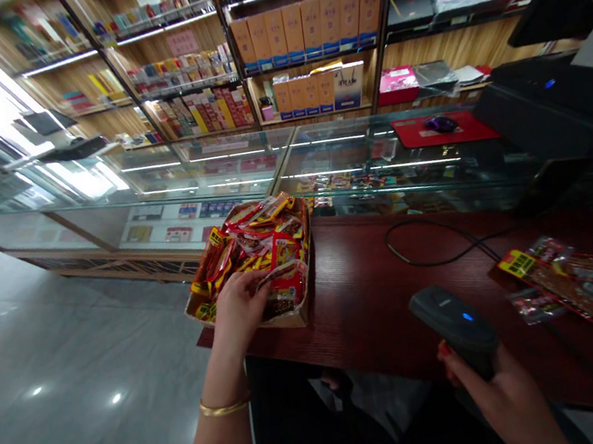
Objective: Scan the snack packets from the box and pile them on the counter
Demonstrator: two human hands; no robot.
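Observation:
My left hand (pixel 241 305), with a gold bangle on its wrist, reaches over the near side of a cardboard box (pixel 293 319). Its thumb and fingers pinch the edge of a clear and red snack packet (pixel 288 282) on top of the pile. Many more red and yellow snack packets (pixel 245 234) fill the box, which sits at the left end of the dark red wooden counter (pixel 360 279). Wrapped around the handle of a dark barcode scanner (pixel 453 321) is my right hand (pixel 497 385). A blue light shows on the scanner's top, and its head points forward and left.
Several long snack packets (pixel 562 283) lie on the counter's right side, beside a looped black cable (pixel 434 262). Behind stand a glass display case (pixel 240 159), a red mouse pad (pixel 412 134) with a mouse, and a dark machine (pixel 544 105). Stocked shelves line the wall.

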